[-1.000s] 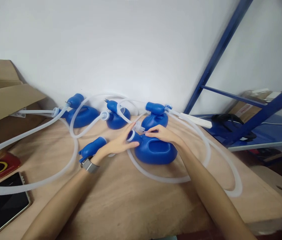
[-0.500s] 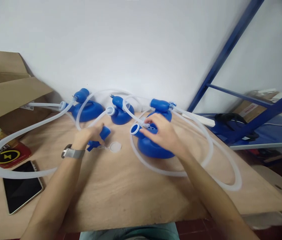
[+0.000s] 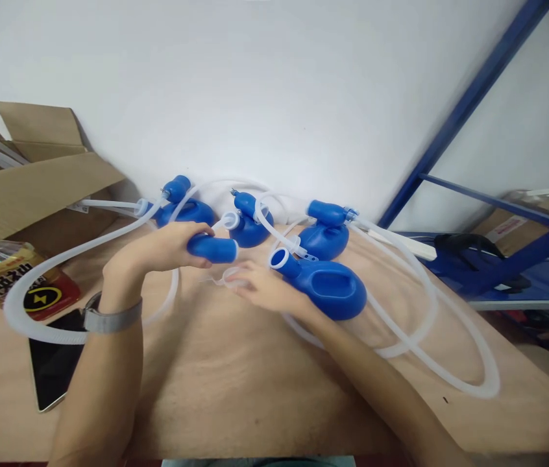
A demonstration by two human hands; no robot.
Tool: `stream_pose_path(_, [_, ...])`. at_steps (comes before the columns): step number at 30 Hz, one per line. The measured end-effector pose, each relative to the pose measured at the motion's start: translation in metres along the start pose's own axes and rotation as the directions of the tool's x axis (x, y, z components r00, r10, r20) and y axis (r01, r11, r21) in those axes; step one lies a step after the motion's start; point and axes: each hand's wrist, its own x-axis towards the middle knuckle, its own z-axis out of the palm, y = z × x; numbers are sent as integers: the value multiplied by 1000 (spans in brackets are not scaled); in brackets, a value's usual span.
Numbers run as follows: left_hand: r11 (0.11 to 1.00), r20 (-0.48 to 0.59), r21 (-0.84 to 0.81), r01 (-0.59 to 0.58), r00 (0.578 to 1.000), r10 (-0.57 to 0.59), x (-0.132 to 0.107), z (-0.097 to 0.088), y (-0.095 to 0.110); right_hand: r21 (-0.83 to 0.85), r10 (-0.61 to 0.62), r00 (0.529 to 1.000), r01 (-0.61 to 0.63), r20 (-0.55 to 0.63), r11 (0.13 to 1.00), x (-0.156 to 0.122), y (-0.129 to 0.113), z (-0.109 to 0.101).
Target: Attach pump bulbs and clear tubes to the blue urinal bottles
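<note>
the left hand (image 3: 160,250) is curled around a short, blue, round plastic tube piece (image 3: 213,249), with its open end pointing toward the right; the right hand (image 3: 269,290) is just beside it, a bit lower, with its fingers close together on a round, clear plastic cap (image 3: 236,277); i cannot tell how tightly they grip it; a thin, clear strip (image 3: 212,281) sticks out of the cap toward the left hand; just to the right of the right hand is a fat, blue plastic jug (image 3: 340,295) with a handle dent in its side and a white-rimmed open mouth, tipped up toward the left; past both hands, by the white wall (image 3: 265,84), are three more blue plastic jugs (image 3: 326,241), with long, bendy, whitish plastic hoses (image 3: 26,275) looping around; one hose loop is left of the left hand, in front of a clear bottle with a red and yellow label (image 3: 48,275) and over a flat, black phone (image 3: 50,370); farther out on that side is an open, brown cardboard box (image 3: 60,178); under the hands is a light brown wooden table (image 3: 235,389)
</note>
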Motion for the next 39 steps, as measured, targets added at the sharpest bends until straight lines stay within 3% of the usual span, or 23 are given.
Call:
stream_pose_path(2, [994,-84,-46,-101,992,97,-1,-2,6,93,52,987,-38,-152,995,-7,-12,-30])
stream_pose_path(5, [967,-259,-97,-235,944,203,-4,-4,19,267,193,903,-92,-383,959,-16,-23,-59])
stream_pose_path(9, [891,-433,-36,-452,811,394,-6,5,43,484,232,828,55,-511,873,-16,-22,-63])
stream_pose_path(13, [807,-503,150,-571,658,560,2,27,66,598,306,768,123,-563,792,-11,-19,-57])
stream_pose_path(16, [759,-567,238,-606,547,616,8,44,80,660,366,738,141,-566,738,-12,-22,-61])
stream_pose_path(20, [732,-622,321,-601,449,642,13,57,88,761,439,745,140,-502,633,-16,-27,-75])
stream_pose_path(23, [693,-607,395,-603,395,690,13,62,87,827,466,788,96,-403,553,-19,-25,-82])
stream_pose_path(25, [677,-589,432,-597,381,712,11,65,87,839,487,806,22,-336,544,-21,-22,-85])
stream_pose_path(28, [649,-550,489,-583,371,748,7,70,90,858,549,797,-77,-253,507,-24,-15,-89])
stream_pose_path(31, [627,-486,495,-602,406,774,8,75,93,857,619,780,-257,-89,447,-27,-9,-92])
stream_pose_path(33, [622,-476,483,-616,412,777,11,76,92,831,613,790,-327,-21,450,-28,-7,-94])
stream_pose_path(36, [636,-516,458,-621,397,759,14,68,88,815,514,856,-254,-62,521,-31,-8,-100])
stream_pose_path(37, [662,-541,423,-619,413,732,13,64,87,795,466,877,-197,-119,574,-33,-9,-102])
stream_pose_path(39, [741,-599,295,-603,488,635,10,53,86,657,325,897,-52,-300,752,-37,-10,-105])
